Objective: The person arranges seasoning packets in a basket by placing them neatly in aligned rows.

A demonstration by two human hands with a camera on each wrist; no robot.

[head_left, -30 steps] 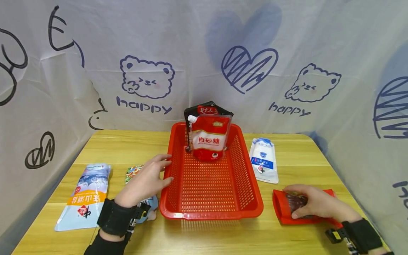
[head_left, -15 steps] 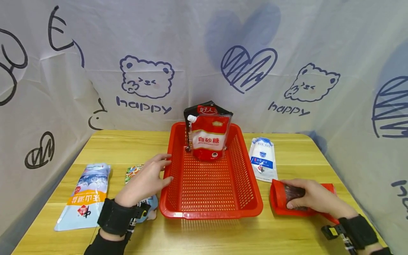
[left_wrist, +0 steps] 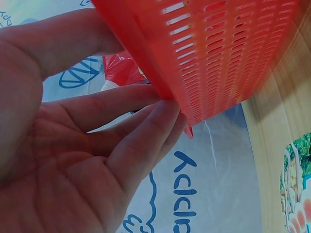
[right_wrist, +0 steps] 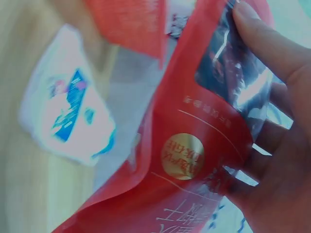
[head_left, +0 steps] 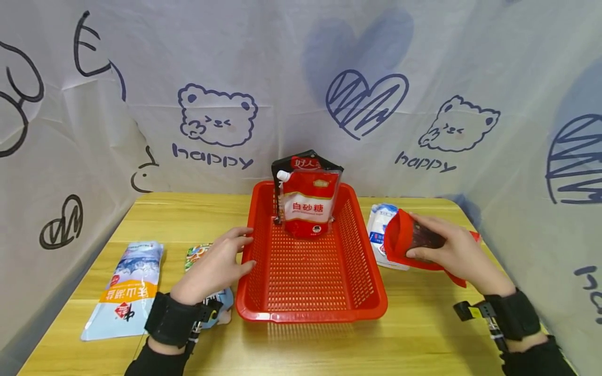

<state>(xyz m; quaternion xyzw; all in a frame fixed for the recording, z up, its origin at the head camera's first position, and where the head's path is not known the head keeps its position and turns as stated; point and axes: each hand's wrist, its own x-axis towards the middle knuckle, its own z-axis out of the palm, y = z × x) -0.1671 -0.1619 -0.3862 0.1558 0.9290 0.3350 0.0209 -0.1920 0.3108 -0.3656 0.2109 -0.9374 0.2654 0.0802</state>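
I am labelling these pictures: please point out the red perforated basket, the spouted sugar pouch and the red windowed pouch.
Red perforated basket [head_left: 305, 277], head view, its bare floor.
Spouted sugar pouch [head_left: 309, 204], head view, its white label band.
Red windowed pouch [right_wrist: 183, 156], right wrist view, its round gold seal.

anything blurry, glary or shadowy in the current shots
Right wrist view: the white packet is smeared by blur, and bright glare streaks the clear window of the red pouch; left wrist view: the left hand and red basket look fairly clear; head view: mostly sharp, with a soft shadow on the table near the right forearm.
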